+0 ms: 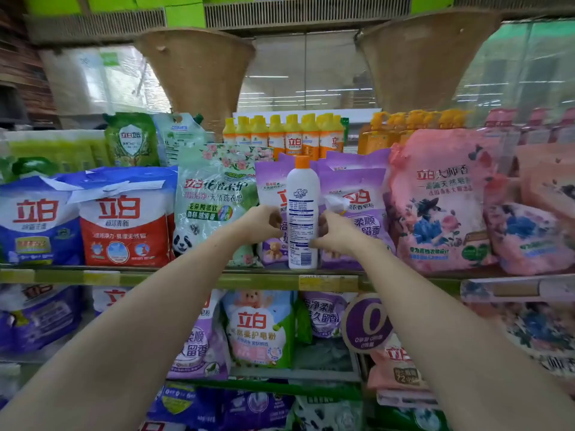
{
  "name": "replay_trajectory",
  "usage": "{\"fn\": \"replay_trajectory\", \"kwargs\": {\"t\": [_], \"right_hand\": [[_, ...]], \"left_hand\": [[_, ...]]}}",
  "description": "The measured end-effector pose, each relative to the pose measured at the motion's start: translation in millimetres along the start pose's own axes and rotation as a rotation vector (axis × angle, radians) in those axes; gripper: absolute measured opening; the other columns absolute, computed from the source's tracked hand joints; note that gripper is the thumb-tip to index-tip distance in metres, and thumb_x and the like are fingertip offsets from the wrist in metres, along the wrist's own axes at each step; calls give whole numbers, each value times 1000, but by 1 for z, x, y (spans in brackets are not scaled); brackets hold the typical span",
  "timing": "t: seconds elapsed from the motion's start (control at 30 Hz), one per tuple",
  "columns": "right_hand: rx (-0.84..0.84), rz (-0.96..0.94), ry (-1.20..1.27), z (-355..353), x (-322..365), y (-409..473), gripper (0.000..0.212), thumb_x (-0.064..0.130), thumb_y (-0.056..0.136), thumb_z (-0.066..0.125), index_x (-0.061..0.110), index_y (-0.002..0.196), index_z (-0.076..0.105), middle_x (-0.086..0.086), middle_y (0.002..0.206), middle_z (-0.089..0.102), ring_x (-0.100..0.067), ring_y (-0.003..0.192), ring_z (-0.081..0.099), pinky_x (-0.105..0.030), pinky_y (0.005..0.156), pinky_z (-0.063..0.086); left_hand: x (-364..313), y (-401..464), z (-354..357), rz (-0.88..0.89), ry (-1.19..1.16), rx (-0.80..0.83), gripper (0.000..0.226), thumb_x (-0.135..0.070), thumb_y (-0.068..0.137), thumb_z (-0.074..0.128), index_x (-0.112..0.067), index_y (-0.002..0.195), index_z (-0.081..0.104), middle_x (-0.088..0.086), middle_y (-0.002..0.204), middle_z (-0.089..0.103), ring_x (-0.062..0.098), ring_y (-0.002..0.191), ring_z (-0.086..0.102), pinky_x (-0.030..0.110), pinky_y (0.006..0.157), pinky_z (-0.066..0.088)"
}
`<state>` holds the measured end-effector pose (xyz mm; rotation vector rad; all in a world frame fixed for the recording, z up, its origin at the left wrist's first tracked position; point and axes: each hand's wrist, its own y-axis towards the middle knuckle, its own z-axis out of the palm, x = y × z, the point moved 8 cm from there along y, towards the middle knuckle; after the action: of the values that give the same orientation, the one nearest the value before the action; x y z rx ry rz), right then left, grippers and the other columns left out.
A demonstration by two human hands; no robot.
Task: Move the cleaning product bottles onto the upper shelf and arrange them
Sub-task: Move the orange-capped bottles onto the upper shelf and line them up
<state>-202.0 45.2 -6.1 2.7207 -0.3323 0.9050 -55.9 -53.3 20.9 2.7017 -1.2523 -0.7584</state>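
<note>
A white cleaning bottle [302,213] with an orange cap stands upright at the front edge of the upper shelf [174,276], in front of purple detergent bags [357,213]. My right hand [336,233] is at the bottle's right side, its curled fingertips against the lower body. Just left of the bottle, my left hand [259,223] has its fingers curled; a thin gap shows between it and the bottle, and it holds nothing that I can see.
Orange-capped bottles [284,135] stand in a row at the back of the upper shelf. Detergent bags crowd both sides: a green panda bag [211,200], a red bag [124,222] and pink bags [441,197]. More bags fill the lower shelf [258,331].
</note>
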Motion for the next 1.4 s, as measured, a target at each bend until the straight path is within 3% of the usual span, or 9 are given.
{"fn": "replay_trajectory", "kwargs": {"t": [0.07, 0.3, 0.57, 0.77, 0.87, 1.0, 1.17, 1.3, 1.4], "right_hand": [[-22, -20, 4, -2, 0, 9, 52, 26, 82, 82, 17, 125, 54, -2, 120, 68, -23, 103, 66, -41, 84, 58], [19, -110, 156, 7, 10, 34, 52, 33, 72, 89, 22, 119, 69, -2, 117, 72, -23, 108, 66, -44, 96, 54], [56, -218, 197, 7, 23, 41, 53, 26, 65, 94, 24, 111, 68, 2, 112, 74, -19, 101, 68, -41, 90, 56], [113, -401, -49, 32, 73, 38, 57, 36, 58, 94, 24, 107, 68, 2, 106, 71, -21, 97, 65, -41, 84, 56], [153, -466, -178, 52, 94, 35, 50, 45, 60, 91, 22, 94, 62, 0, 95, 67, -24, 89, 63, -41, 76, 56], [204, -565, -243, 75, 128, 28, 56, 51, 61, 91, 29, 100, 56, 6, 100, 63, -22, 91, 59, -34, 69, 47], [349, -679, -70, 128, 187, 2, 56, 38, 63, 93, 20, 108, 64, 1, 105, 66, -22, 95, 62, -41, 86, 55], [461, -721, 77, 186, 223, -17, 60, 32, 60, 94, 21, 110, 64, 1, 104, 69, -21, 95, 64, -42, 86, 56], [555, -786, 140, 224, 253, -39, 56, 30, 63, 94, 23, 110, 64, 7, 99, 66, -14, 91, 62, -33, 76, 51]], "left_hand": [[-1, 4, -2, -28, -19, -15, 32, -17, 87, 74, -9, 116, 64, 6, 108, 68, 21, 98, 65, 37, 92, 55], [-7, 7, -10, -90, -181, -32, 38, -10, 82, 79, -13, 116, 62, 8, 104, 71, 22, 94, 70, 36, 85, 60], [3, -10, -31, -147, -80, -79, 33, -10, 84, 78, -13, 112, 63, 1, 95, 72, 17, 89, 70, 32, 84, 56], [33, -56, -67, -302, 15, -249, 18, 4, 83, 71, -13, 84, 65, 5, 79, 67, 21, 77, 66, 24, 66, 54], [63, -89, -68, -405, 80, -170, 14, 0, 87, 70, -8, 97, 67, 4, 84, 65, 20, 83, 64, 28, 73, 51], [103, -138, -70, -553, 6, -177, 15, -5, 87, 71, -9, 101, 66, 13, 88, 71, 24, 75, 67, 33, 67, 58], [127, -188, -86, -637, -26, -224, 7, -5, 93, 64, -10, 92, 67, 12, 85, 70, 19, 72, 65, 30, 66, 56], [149, -247, -102, -746, -39, -306, 24, 4, 90, 61, -11, 72, 59, 6, 65, 60, 13, 56, 56, 26, 58, 48], [160, -294, -106, -747, -47, -334, 19, 2, 88, 64, -10, 73, 61, 3, 66, 59, 5, 52, 54, 28, 58, 49]]}}
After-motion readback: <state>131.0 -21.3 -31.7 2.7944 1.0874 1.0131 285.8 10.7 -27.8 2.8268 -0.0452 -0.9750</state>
